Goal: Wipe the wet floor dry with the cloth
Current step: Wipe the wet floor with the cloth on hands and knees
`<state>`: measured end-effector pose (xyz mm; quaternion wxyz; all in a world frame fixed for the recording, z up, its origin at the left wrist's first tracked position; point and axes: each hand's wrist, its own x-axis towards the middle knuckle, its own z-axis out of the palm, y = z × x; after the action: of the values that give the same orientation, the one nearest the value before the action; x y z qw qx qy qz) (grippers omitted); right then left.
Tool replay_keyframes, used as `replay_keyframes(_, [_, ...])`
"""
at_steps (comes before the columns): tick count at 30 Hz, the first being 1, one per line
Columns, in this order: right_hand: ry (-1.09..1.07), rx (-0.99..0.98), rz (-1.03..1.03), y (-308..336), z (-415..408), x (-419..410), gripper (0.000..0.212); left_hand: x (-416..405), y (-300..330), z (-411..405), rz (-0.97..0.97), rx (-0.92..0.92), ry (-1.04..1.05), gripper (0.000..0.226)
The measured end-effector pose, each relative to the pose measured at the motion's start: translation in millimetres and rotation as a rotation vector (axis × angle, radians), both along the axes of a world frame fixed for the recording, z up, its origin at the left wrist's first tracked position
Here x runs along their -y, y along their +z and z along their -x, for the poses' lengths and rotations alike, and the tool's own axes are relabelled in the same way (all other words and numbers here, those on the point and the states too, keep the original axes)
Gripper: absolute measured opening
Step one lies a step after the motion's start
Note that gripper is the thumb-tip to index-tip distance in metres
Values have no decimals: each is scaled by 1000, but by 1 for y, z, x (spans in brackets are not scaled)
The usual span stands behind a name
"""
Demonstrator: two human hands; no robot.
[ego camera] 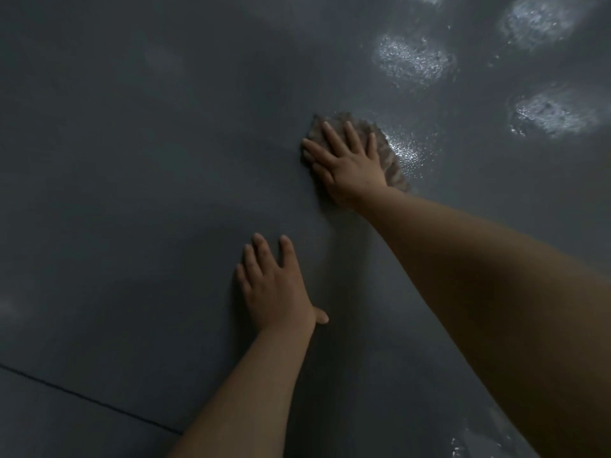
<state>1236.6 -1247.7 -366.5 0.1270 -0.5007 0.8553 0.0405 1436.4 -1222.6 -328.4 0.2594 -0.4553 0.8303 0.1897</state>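
Note:
A crumpled brownish cloth (390, 157) lies on the dark grey floor (148, 143) near the middle of the view. My right hand (344, 160) presses flat on it with fingers spread and straight, covering most of it. A glistening wet patch (408, 152) touches the cloth's right edge. My left hand (276, 285) rests flat on the floor below and left of the cloth, fingers straight, holding nothing.
Several shiny wet patches lie at the upper right, among them one (411, 62) above the cloth and another (558, 110) at the far right. More wetness (476, 441) shows at the bottom right. A thin seam (86, 396) crosses the floor at lower left.

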Motion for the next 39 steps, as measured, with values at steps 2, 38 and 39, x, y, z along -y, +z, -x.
replay_keyframes(2, [-104, 18, -10, 0, 15, -10, 47, 0, -1, 1, 0, 8, -1, 135])
replay_keyframes(38, [-206, 91, 42, -5, -31, -42, 50, -3, 0, 14, 29, 18, 51, 136])
replay_keyframes(39, [-175, 76, 37, -5, -23, -39, 50, -3, -1, 14, 24, 19, 56, 136])
